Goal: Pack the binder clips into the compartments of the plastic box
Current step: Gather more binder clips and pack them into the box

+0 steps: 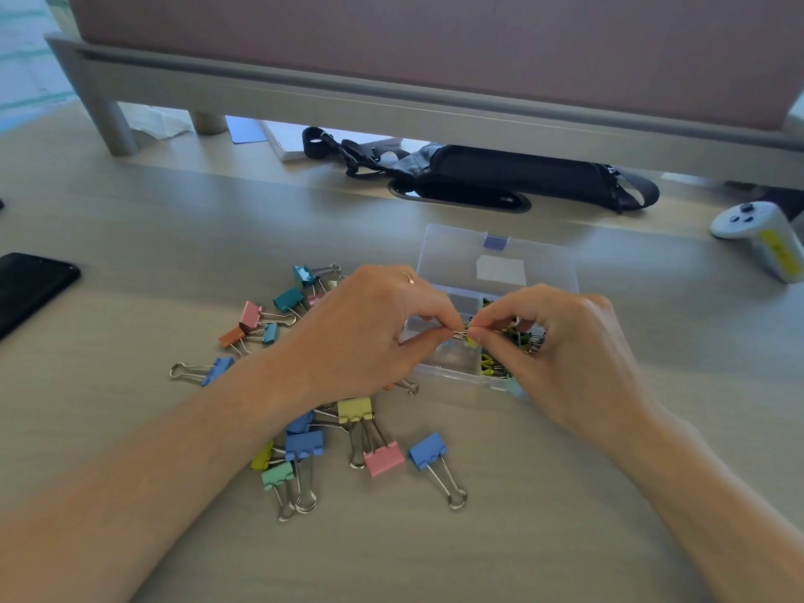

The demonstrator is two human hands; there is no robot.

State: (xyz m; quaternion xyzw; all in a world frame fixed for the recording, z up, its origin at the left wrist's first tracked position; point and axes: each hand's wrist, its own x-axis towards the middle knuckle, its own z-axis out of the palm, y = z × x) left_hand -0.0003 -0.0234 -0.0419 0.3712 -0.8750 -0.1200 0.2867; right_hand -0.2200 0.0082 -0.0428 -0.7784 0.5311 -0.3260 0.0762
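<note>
Forearms [174,450] over the desk [565,537], the left hand [370,328] and right hand [565,341] pinched a yellow binder clip [470,341]; a slipped grip could have sprung it clear of the plastic box [461,376] just beneath.

Clear plastic box [496,272] lid open, small clips in right compartments, coloured binder clips [304,446] scattered left on table

FRONT: open tabletop [522,550] between and right of the forearms | LEFT: loose binder clips [304,446] litter the approach | OVER plastic box [452,361]: left hand [370,337] and right hand [565,346] pinch a small clip [469,340], barring the compartments | FLANKS: phone [30,289] far left, controller [765,237] far right | REAR: black bag [522,176] behind the lid
</note>
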